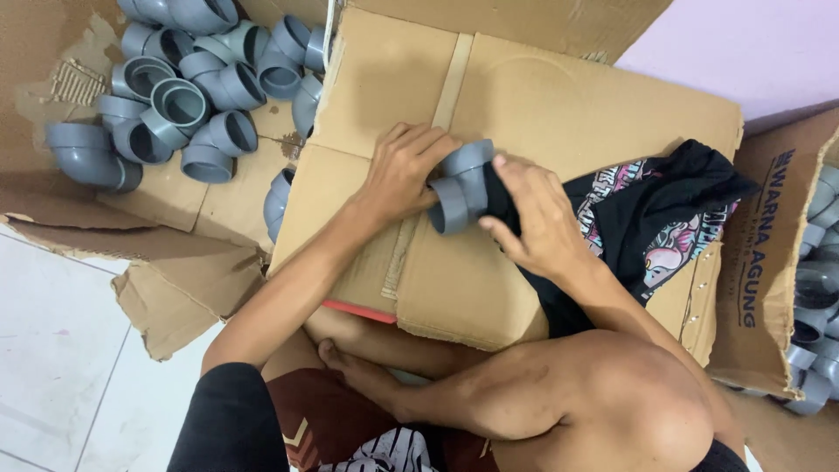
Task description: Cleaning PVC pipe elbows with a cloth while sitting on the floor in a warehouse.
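Two hands work together: left hand (404, 175) grips the grey pipe elbow (461, 185) tight, right hand (535, 218) pinches the black cloth (647, 218), so rub slowly

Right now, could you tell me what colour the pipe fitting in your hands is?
The pipe fitting is plain grey, seen best in the head view.

I count one grey pipe fitting (461, 185) between my two hands, and one black printed cloth (647, 218) just right of that grip. Roughly fifteen loose grey fittings (188, 87) lie heaped up-left; several more (817, 288) sit far right.
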